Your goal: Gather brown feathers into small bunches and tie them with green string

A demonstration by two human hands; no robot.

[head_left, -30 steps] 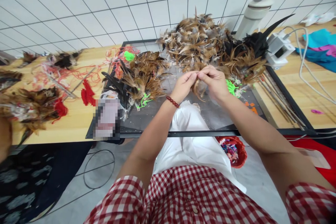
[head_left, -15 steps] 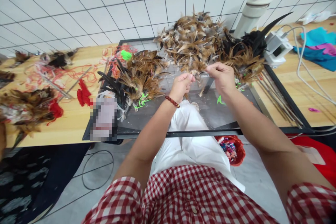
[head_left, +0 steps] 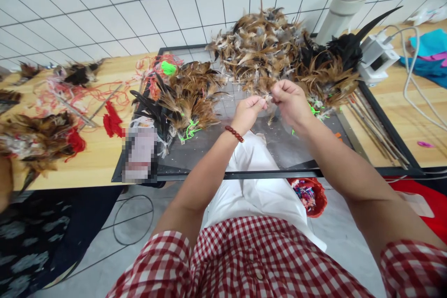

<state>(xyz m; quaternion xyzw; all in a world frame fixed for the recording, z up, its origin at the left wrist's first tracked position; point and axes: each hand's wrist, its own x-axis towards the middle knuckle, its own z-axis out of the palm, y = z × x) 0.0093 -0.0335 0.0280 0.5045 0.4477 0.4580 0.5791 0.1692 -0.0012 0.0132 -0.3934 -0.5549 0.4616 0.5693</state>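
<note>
My left hand (head_left: 248, 112), with a beaded bracelet (head_left: 234, 133) at the wrist, is closed in a pinch on a small brown feather (head_left: 270, 112) that hangs below the fingertips. Close beside it, my right hand (head_left: 292, 101) also pinches at the feather's end, its fingers nearly meeting the left ones. What exactly lies between the right fingertips is too small to make out. Behind both hands rises a big heap of brown feathers (head_left: 260, 49). To the left lie feather bundles (head_left: 192, 98) tied with green string (head_left: 190, 131); black and brown bundles (head_left: 328, 72) lie to the right.
The dark framed board (head_left: 209, 174) holds thin sticks (head_left: 379, 132) at right. A bottle (head_left: 344, 11) and white charger (head_left: 379, 58) stand behind. Red string (head_left: 113, 120), scissors-like metal rods (head_left: 75, 111) and more feathers (head_left: 38, 142) lie left. A red basket (head_left: 323, 198) is below the edge.
My right hand has come in toward the left hand, so the fingertips are now almost together. The left hand has shifted slightly right; the view has shifted a little too.
</note>
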